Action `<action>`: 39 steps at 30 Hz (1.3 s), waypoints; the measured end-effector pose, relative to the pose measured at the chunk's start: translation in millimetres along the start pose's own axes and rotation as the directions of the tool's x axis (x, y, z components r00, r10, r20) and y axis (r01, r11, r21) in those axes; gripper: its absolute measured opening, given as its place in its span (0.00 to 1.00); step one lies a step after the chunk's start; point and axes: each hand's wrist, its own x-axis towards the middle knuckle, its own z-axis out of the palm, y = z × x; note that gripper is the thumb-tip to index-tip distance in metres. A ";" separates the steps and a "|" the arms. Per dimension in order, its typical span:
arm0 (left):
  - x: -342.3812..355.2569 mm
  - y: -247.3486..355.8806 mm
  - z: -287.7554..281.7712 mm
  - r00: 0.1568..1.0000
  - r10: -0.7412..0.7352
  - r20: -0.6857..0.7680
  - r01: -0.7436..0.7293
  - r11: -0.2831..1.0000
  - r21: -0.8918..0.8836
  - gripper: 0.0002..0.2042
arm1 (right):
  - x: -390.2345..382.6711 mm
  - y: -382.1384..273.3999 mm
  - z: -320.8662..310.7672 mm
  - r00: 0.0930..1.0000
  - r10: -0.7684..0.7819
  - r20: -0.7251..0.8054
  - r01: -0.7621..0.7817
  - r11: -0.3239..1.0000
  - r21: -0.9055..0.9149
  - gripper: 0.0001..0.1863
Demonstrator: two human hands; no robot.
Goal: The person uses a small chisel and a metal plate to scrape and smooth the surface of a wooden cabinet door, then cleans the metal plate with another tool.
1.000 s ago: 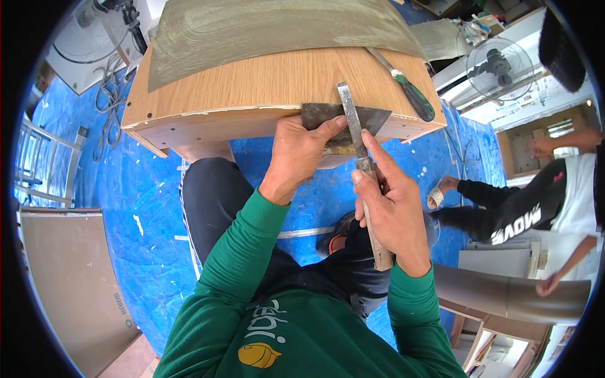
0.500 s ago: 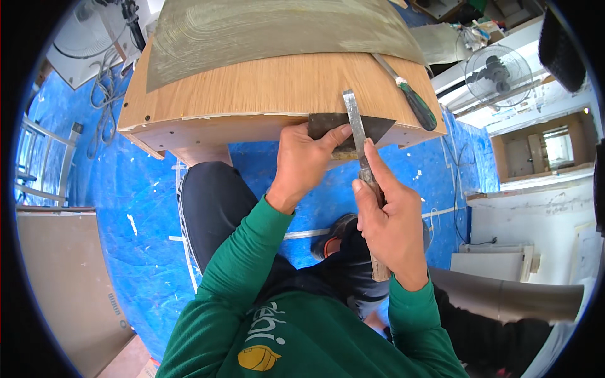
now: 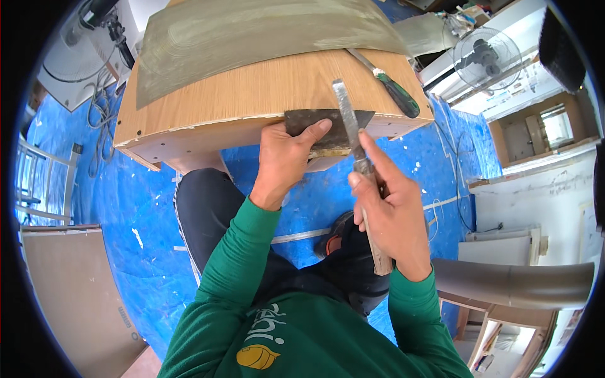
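Note:
My left hand (image 3: 282,154) pinches a small dark metal plate (image 3: 334,132) at the front edge of a wooden box (image 3: 239,88), thumb on top and fingers partly hidden beneath. My right hand (image 3: 387,208) grips the wooden handle (image 3: 380,252) of a flat metal-bladed hand tool (image 3: 345,107), forefinger stretched along the blade; the blade lies over the plate, though I cannot tell whether they touch. A larger olive-grey sheet (image 3: 265,28) covers the back of the box top, and a tool with a green-and-black handle (image 3: 394,91) rests to the right, its blade beside the sheet.
Blue sheeting (image 3: 138,189) covers the floor, with coiled cables (image 3: 101,113) at left. A metal ladder (image 3: 60,183) and large board (image 3: 69,283) lean leftward. A fan (image 3: 482,57), white wall (image 3: 529,195) and curved grey panel (image 3: 517,277) are at right. My legs are below the box.
My hands, plate and tool now appear a little further left, as does the box. The other person seen on the right earlier is out of view.

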 end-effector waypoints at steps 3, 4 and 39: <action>-2.4 4.0 0.5 1.000 0.007 0.003 -0.007 1.000 -0.009 0.11 | -2.2 10.4 3.6 1.000 -0.011 0.013 0.011 0.999 0.045 0.33; -3.1 5.7 1.3 1.000 -0.004 0.004 0.005 1.000 -0.007 0.11 | -1.5 11.7 4.0 1.000 -0.009 0.018 0.008 0.999 0.046 0.33; -2.8 5.4 -0.5 0.999 -0.021 0.024 0.020 1.000 0.012 0.10 | 0.8 18.0 9.9 0.997 0.034 0.064 -0.037 0.998 0.042 0.33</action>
